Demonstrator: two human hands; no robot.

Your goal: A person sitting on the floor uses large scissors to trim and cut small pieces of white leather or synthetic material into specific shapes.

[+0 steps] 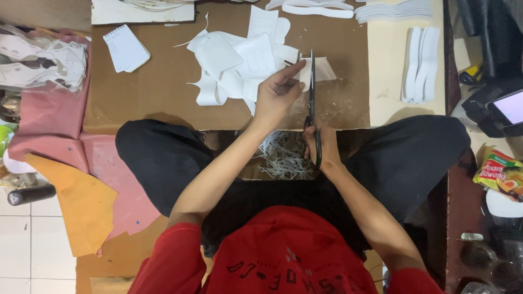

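My left hand (277, 92) pinches a small white sheet piece (322, 71) over the brown cardboard board (163, 81). My right hand (321, 144) grips the handles of black scissors (312, 92), whose blades point away from me and cut into that white piece. A heap of white cut-out sheets (234, 60) lies just left of my left hand. Thin white offcut strips (283, 155) pile between my crossed legs, under both hands.
A small notepad (126, 49) lies at the board's left. Stacks of white shaped pieces (420, 62) rest at the right, more at the top edge (392, 10). Pink and orange sheets (71, 179) spread at the left. A phone (509, 106) and a snack packet (498, 173) sit far right.
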